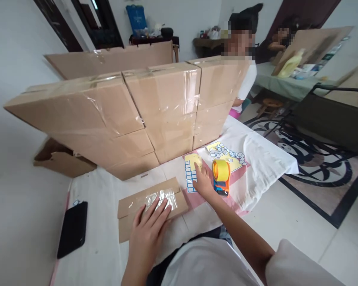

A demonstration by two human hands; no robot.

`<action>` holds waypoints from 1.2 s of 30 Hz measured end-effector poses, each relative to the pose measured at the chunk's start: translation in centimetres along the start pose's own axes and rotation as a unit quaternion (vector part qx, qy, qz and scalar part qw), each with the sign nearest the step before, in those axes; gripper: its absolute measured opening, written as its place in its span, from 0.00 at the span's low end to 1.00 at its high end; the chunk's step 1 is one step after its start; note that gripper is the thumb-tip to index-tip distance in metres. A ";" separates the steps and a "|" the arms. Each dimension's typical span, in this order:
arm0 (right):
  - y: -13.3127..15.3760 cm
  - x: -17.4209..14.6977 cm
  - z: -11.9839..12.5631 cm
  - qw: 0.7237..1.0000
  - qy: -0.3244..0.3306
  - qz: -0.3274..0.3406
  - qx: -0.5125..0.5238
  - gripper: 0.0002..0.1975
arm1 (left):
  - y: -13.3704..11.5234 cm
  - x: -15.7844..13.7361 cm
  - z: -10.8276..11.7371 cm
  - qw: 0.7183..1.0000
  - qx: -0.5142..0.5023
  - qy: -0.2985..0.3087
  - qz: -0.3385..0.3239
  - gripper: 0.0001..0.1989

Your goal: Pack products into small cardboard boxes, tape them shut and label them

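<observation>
My left hand (153, 218) lies with spread fingers on a small flat cardboard box (131, 204), over a strip of shiny clear tape (168, 198). My right hand (203, 180) reaches over the tablecloth to the right of the box. Its index finger and thumb are stretched apart, and nothing shows between them. Just right of that hand stands an orange and blue tape dispenser (226, 183) with a yellowish tape roll (220, 170). Beneath the right hand is a yellow patch with blue-edged white blocks (189, 184), seemingly printed on the cloth.
Taped cardboard boxes (170, 99) form a wall across the table's far side. An opened carton (62, 159) is at the left, and a black tablet-like object (73, 229) lies near the wall. A person (247, 79) is behind the boxes. A dark chair (331, 123) stands at right.
</observation>
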State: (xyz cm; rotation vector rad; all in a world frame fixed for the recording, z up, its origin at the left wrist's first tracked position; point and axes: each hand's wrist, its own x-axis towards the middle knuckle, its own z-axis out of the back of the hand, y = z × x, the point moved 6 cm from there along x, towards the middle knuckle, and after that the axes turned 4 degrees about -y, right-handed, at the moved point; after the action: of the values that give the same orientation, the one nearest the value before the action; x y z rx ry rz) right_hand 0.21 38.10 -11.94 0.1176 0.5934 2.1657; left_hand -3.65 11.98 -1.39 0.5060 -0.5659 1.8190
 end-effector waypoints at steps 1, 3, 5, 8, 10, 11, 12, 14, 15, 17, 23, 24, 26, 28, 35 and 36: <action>-0.2 -0.1 0.3 1.000 -0.011 -0.008 0.009 0.45 | 0.0 0.0 0.0 1.000 0.004 0.001 -0.009 0.17; -0.6 -0.2 0.7 0.999 -0.028 -0.025 0.038 0.45 | -0.1 0.1 0.0 0.999 0.021 0.006 -0.038 0.18; -1.1 -0.2 0.9 0.995 -0.038 -0.035 0.081 0.46 | -0.1 0.1 -0.1 0.997 0.042 0.007 -0.058 0.19; -1.5 0.3 1.1 0.985 -0.038 -0.030 0.168 0.45 | 0.0 -0.1 -0.3 0.996 0.062 0.007 -0.068 0.20; -1.6 0.7 1.2 0.969 -0.030 -0.024 0.244 0.44 | -0.1 -0.3 -0.4 0.995 0.068 0.009 -0.077 0.20; -1.7 0.8 1.3 0.958 -0.022 -0.022 0.285 0.43 | -0.2 -0.4 -0.4 0.995 0.069 0.009 -0.078 0.20; -1.8 0.9 1.3 0.945 -0.013 -0.022 0.326 0.40 | -0.2 -0.4 -0.4 0.995 0.069 0.010 -0.077 0.20; -1.9 0.8 1.1 0.916 0.008 -0.027 0.400 0.33 | -0.3 -0.4 -0.4 0.995 0.068 0.011 -0.068 0.20; -2.0 0.7 0.9 0.902 0.020 -0.032 0.430 0.30 | -0.3 -0.3 -0.4 0.996 0.066 0.012 -0.061 0.20; -2.0 0.4 0.3 0.877 0.042 -0.046 0.477 0.24 | -0.3 -0.3 -0.5 0.997 0.061 0.014 -0.051 0.20; -1.5 -1.1 0.4 0.819 0.020 -0.046 0.571 0.22 | -0.7 0.2 0.2 0.999 0.044 0.016 -0.024 0.18; -1.2 -1.6 1.1 0.811 0.001 -0.038 0.584 0.23 | -0.9 0.7 0.5 0.999 0.041 0.007 -0.013 0.17; -0.5 -2.9 3.1 0.792 -0.036 -0.012 0.609 0.25 | -1.7 2.3 1.4 0.999 0.028 -0.023 0.011 0.13; 0.7 -4.4 5.5 0.770 -0.063 0.028 0.634 0.24 | -2.8 4.6 2.0 0.998 0.013 -0.061 0.023 0.10; 3.7 -8.2 9.1 0.734 -0.055 0.096 0.670 0.22 | -5.7 10.4 -0.1 0.992 -0.085 -0.087 0.020 0.15; 3.6 -8.3 8.9 0.742 -0.049 0.099 0.661 0.21 | -5.9 10.5 -0.7 0.993 -0.087 -0.079 0.009 0.15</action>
State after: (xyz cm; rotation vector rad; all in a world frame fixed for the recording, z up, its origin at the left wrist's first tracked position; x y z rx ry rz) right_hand 5.31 33.20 -1.45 1.0717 2.0103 1.4630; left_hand -1.20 21.82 5.06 0.5299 -0.8321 1.7377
